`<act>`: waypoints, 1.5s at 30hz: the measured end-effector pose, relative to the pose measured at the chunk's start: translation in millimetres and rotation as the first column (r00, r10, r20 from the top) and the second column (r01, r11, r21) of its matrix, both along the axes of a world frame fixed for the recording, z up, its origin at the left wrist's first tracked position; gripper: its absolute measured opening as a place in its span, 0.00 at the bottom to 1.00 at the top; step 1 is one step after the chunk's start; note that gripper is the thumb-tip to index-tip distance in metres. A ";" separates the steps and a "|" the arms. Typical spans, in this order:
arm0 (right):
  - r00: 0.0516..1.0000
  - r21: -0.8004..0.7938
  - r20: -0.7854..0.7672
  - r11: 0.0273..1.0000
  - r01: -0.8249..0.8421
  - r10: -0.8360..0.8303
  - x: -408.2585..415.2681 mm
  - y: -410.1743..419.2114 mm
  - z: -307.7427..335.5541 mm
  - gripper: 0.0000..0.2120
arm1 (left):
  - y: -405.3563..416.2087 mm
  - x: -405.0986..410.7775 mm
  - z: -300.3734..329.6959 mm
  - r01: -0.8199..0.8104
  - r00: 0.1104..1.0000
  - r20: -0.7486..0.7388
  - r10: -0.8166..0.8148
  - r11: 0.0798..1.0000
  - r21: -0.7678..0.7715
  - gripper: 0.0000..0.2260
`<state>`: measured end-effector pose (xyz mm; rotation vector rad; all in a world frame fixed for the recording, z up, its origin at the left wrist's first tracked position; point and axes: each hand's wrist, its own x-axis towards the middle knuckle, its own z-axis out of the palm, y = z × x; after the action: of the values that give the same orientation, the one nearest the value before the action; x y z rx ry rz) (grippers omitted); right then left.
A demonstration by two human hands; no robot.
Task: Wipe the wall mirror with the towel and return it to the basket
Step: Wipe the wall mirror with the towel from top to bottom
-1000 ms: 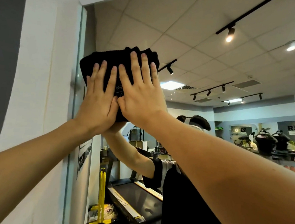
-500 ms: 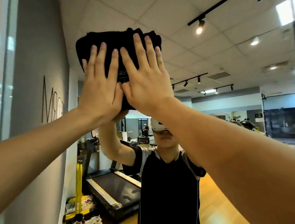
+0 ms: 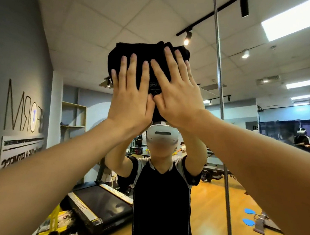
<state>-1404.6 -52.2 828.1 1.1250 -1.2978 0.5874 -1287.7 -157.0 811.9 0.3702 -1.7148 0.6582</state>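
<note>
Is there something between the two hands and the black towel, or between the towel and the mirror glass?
Nothing visible. Left hand and right hand lie flat, fingers spread, directly on the towel, which presses against the mirror.

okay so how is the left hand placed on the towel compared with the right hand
The left hand sits lower on the black towel, fingers pointing straight up. The right hand reaches higher, to the towel's top edge, and tilts leftward. Both are flat, fingers spread, pressing the towel against the mirror, thumbs meeting.
</note>
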 end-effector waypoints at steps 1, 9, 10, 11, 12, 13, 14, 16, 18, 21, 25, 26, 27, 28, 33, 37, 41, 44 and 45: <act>1.000 0.000 0.000 1.000 0.000 0.000 -7.9 7.0 -0.1 0.36 | 7.1 -7.9 -0.4 -0.001 1.000 0.004 0.001 1.000 0.008 0.33; 1.000 -0.016 0.003 1.000 -0.015 0.015 -57.7 45.3 -0.8 0.35 | 44.6 -56.5 1.4 0.007 1.000 0.009 -0.007 1.000 -0.006 0.33; 1.000 -0.020 -0.001 1.000 -0.018 0.018 -60.9 46.8 -1.0 0.35 | 46.4 -59.2 1.6 0.006 1.000 0.007 -0.006 1.000 -0.013 0.33; 1.000 -0.027 -0.004 0.999 -0.021 0.021 -63.3 47.9 -1.0 0.35 | 47.5 -61.1 1.8 0.009 1.000 0.007 -0.009 1.000 -0.022 0.33; 1.000 -0.035 -0.004 0.999 -0.022 0.022 -64.9 48.9 -1.6 0.35 | 48.2 -62.5 1.9 0.017 1.000 0.009 -0.016 0.999 -0.031 0.33; 1.000 -0.042 0.000 0.999 -0.022 0.022 -66.1 49.9 -2.2 0.35 | 48.8 -63.4 1.8 0.026 1.000 0.014 -0.025 0.999 -0.042 0.32; 1.000 -0.046 0.004 0.999 -0.021 0.021 -66.7 50.3 -2.3 0.35 | 48.6 -63.8 1.6 0.033 0.999 0.016 -0.032 0.998 -0.053 0.32; 1.000 -0.044 0.003 0.999 -0.022 0.022 -66.2 50.0 -2.3 0.35 | 47.5 -62.7 1.1 0.039 0.999 0.015 -0.038 0.996 -0.074 0.32; 1.000 -0.044 0.000 0.999 -0.027 0.027 -65.7 49.1 -3.8 0.35 | 46.1 -60.9 -0.4 0.032 0.999 0.017 -0.030 0.995 -0.096 0.31; 1.000 -0.046 0.023 0.999 -0.019 0.020 -63.8 48.9 -9.9 0.35 | 45.6 -58.7 -3.8 0.020 0.999 0.030 -0.017 0.993 -0.112 0.31; 0.998 -0.013 0.056 1.000 -0.003 0.004 -61.0 52.7 -24.8 0.36 | 48.1 -56.6 -16.8 0.010 0.998 0.063 -0.004 0.995 -0.095 0.31; 0.998 -0.003 0.060 1.000 -0.001 0.001 -60.8 54.0 -28.8 0.36 | 49.1 -56.3 -21.2 0.006 0.998 0.071 0.001 0.996 -0.091 0.31; 0.998 0.008 0.062 1.000 0.000 0.000 -60.9 55.3 -33.2 0.36 | 50.3 -55.9 -26.1 0.004 0.997 0.079 0.003 0.996 -0.086 0.32; 0.998 0.017 0.061 1.000 -0.004 0.003 -61.2 56.7 -38.6 0.36 | 51.8 -55.4 -31.5 0.004 0.996 0.085 0.003 0.997 -0.079 0.32; 0.998 0.049 0.063 0.999 -0.021 0.018 -64.4 63.6 -66.2 0.37 | 58.7 -55.4 -60.8 -0.024 0.993 0.117 0.029 0.999 -0.043 0.33; 0.998 0.057 0.050 0.998 -0.041 0.039 -67.0 64.8 -75.3 0.37 | 59.1 -51.1 -71.3 -0.063 0.986 0.151 0.069 0.997 -0.043 0.34; 0.996 0.036 0.067 0.997 -0.065 0.063 -63.1 60.5 -77.2 0.37 | 54.6 -42.9 -68.5 -0.120 0.975 0.179 0.130 0.990 -0.070 0.34; 0.991 0.012 0.111 0.997 -0.076 0.074 -55.0 53.8 -80.2 0.37 | 49.5 -36.0 -67.1 -0.135 0.969 0.197 0.152 0.986 -0.095 0.34; 0.990 0.008 0.122 0.997 -0.072 0.070 -52.2 50.7 -81.2 0.37 | 47.1 -33.2 -66.8 -0.142 0.966 0.203 0.161 0.984 -0.102 0.34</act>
<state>-1456.8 -1.5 746.8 1.1637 -1.3710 0.7107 -1320.9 -110.0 745.1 0.3841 -1.8635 0.9084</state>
